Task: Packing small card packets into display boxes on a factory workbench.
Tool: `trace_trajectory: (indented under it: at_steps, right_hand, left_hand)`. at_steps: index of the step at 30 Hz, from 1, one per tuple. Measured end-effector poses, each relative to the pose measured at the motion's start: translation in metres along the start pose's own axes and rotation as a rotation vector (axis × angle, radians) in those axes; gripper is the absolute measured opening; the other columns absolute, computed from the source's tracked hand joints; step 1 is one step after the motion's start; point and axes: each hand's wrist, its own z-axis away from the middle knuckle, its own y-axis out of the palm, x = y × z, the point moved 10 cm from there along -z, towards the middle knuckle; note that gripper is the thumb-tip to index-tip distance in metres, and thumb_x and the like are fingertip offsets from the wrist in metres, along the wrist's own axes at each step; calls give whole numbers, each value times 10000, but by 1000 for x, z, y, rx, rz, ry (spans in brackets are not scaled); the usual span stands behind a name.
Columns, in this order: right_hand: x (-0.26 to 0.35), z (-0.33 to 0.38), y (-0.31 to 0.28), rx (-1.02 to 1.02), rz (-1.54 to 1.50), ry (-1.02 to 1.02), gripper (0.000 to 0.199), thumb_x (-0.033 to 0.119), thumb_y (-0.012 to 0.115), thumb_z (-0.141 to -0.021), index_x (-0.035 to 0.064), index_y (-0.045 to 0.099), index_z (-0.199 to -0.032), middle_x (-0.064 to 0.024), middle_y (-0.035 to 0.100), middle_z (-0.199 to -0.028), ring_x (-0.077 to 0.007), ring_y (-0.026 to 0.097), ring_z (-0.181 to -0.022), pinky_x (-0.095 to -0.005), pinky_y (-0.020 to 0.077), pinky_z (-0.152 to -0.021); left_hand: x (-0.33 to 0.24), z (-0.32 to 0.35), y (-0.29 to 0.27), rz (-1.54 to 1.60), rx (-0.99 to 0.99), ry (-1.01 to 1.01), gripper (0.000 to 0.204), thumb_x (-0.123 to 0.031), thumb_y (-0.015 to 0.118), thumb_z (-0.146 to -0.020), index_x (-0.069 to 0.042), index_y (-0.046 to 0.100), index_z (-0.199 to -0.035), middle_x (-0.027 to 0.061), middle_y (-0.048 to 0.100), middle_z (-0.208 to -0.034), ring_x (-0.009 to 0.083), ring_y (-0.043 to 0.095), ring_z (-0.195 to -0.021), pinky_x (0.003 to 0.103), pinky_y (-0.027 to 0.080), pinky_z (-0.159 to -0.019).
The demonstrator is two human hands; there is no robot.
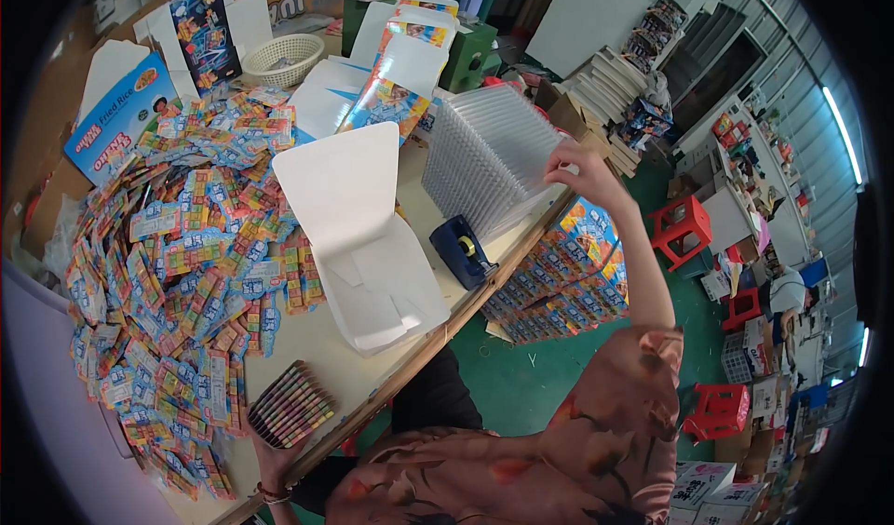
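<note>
My left hand (272, 452), low by the table's front edge, is wrapped round a bundle of colourful packets (292, 404) standing side by side in a tight row. Out to the right, my right hand (579, 168) is raised with bent fingers pinched at the edge of a clear plastic tray in a stack of clear plastic trays (484, 157); the exact grip is partly hidden. Between the hands sits an open white cardboard box (386, 292) with its lid standing up. Beside it is a blue tape dispenser (458, 250).
A large heap of colourful packets (186, 264) covers the table's left part. Behind it are printed cartons (116, 120) and a cream woven basket (283, 60). Stacked printed boxes (559, 278) stand beyond the table edge (410, 367). Red stools (680, 227) stand on the green floor.
</note>
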Motion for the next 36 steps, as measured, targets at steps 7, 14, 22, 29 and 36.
trace_trajectory:
  at_steps: [7,14,22,29,36]
  right_hand:
    - [32,15,2,-181,287,-148,109,72,634,-827,10,559,-874,-115,543,-893,-319,548,-860,-409,459,-752]
    - [-1,-44,10,165,156,-137,170,121,608,-850,-12,503,-841,-128,539,-793,-296,544,-801,-378,439,-726]
    - [-15,-82,-12,-136,167,-128,135,99,577,-866,-5,493,-882,-150,564,-769,-298,564,-725,-380,451,-680]
    - [-7,-163,-83,-583,410,-27,71,127,478,-896,102,459,-959,-144,643,-785,-398,622,-763,-486,478,-632]
    - [87,-135,-150,-923,406,-286,179,68,517,-883,154,528,-1040,-102,646,-816,-334,639,-725,-403,501,-621]
  left_hand:
    - [-3,-1,2,42,18,-16,1147,-173,905,-577,-35,118,-1399,143,474,-1270,231,522,-1149,369,439,-989]
    - [-3,-2,4,28,0,13,1132,-177,903,-579,-28,136,-1397,142,488,-1264,233,527,-1149,364,438,-989]
    - [3,3,1,131,-22,-40,1158,-170,909,-564,-34,124,-1405,144,480,-1272,234,525,-1154,367,446,-990]
    - [7,3,1,131,-25,-50,1162,-156,917,-558,-24,129,-1403,140,460,-1282,229,516,-1159,358,454,-984]
    - [12,7,1,201,-32,-52,1143,-153,918,-565,-23,144,-1396,135,482,-1265,210,526,-1152,350,464,-978]
